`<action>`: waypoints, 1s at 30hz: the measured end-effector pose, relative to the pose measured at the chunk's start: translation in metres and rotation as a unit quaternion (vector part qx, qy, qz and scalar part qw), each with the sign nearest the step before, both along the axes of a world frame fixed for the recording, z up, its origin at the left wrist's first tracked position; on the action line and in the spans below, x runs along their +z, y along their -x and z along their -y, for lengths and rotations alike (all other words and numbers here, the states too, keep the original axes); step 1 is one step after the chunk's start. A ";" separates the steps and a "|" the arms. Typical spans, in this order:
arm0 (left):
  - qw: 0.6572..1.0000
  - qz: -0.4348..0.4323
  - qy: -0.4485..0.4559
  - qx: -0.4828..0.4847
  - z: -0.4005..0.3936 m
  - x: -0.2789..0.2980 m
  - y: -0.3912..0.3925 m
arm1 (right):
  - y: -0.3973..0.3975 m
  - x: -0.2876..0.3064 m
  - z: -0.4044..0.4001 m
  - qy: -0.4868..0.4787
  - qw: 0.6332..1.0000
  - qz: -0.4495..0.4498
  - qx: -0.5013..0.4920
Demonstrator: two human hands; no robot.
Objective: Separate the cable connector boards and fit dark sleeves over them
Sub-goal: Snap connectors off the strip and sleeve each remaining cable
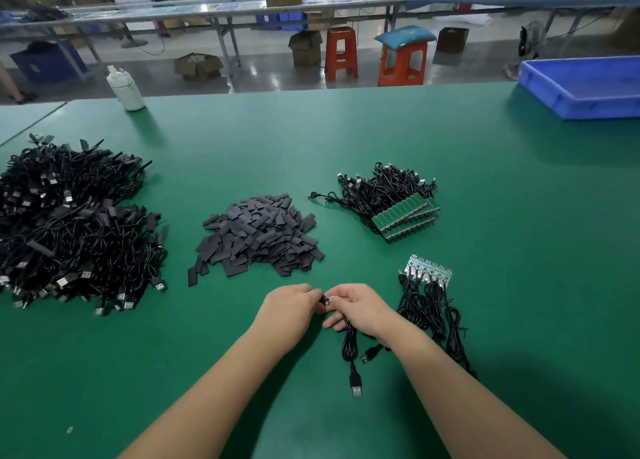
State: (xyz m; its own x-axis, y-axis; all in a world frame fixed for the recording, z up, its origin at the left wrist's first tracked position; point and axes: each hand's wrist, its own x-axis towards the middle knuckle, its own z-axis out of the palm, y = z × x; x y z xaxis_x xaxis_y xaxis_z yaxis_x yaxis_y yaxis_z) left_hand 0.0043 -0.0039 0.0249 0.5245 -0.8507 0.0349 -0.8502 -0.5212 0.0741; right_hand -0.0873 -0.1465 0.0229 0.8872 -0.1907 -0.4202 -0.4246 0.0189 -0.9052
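Observation:
My left hand and my right hand meet over the green table, both pinching the board end of one black USB cable where a dark sleeve shows between the fingertips. The cable's loop and its plug trail toward me. To the right lies a joined strip of connector boards with cables attached. Behind it sits a stack of green board strips with cables. A heap of loose dark sleeves lies ahead of my hands.
A big pile of black sleeved cables fills the left of the green table. A white bottle stands at the far left edge. A blue plastic tray sits at the far right. Stools and benches stand beyond.

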 end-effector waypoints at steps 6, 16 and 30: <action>0.999 0.001 -0.043 -0.018 0.004 -0.005 -0.001 | -0.001 0.000 -0.001 0.004 1.000 0.003 0.006; 0.992 0.057 -0.096 -0.059 0.015 0.007 0.011 | 0.001 0.003 0.001 0.004 1.000 0.005 0.015; 0.875 -0.335 0.288 0.199 0.015 -0.002 0.027 | -0.003 0.008 0.005 -0.254 0.937 0.091 -0.220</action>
State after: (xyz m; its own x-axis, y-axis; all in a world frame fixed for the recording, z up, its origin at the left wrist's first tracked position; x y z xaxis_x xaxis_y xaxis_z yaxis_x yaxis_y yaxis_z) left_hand -0.0231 -0.0189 0.0228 0.8422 -0.5384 -0.0307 -0.2753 -0.4781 0.8341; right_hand -0.0838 -0.1517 0.0313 0.8355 -0.3706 -0.4058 -0.1147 0.6046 -0.7882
